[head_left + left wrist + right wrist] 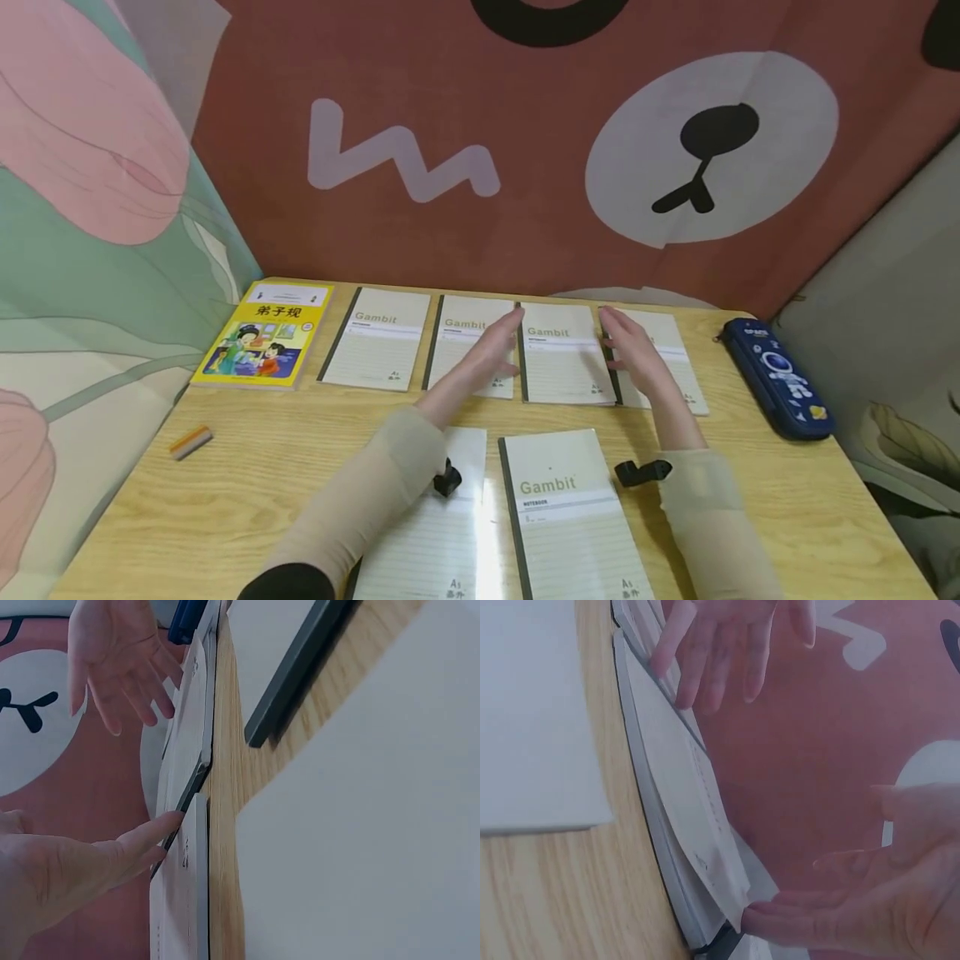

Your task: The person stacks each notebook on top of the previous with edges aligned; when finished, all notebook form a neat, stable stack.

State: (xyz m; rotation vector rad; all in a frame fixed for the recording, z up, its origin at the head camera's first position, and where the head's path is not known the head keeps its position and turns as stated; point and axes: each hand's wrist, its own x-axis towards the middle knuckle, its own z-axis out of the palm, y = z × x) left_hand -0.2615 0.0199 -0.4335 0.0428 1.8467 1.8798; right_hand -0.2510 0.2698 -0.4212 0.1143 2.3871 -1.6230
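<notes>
Both hands reach to the back row of Gambit notebooks, on either side of the third notebook (561, 367). The left hand (489, 350) is at its left spine edge and overlaps the second notebook (457, 350). On the other side, the right hand (636, 354) is at its right edge, over part of the fourth notebook (671, 379). In the left wrist view, the left hand's fingertips (174, 819) are right at a dark spine. The right wrist view has the right hand's fingertips (754, 921) at a notebook corner, its cover slightly lifted. Fingers of both hands are extended, gripping nothing.
Nearer the front lie two more notebooks, one at right (570, 533) and one at left (427, 542) partly under the left sleeve. A yellow picture book (262, 333) and the first notebook (378, 342) are at back left. An eraser (191, 442) lies left, a blue pencil case (780, 379) right.
</notes>
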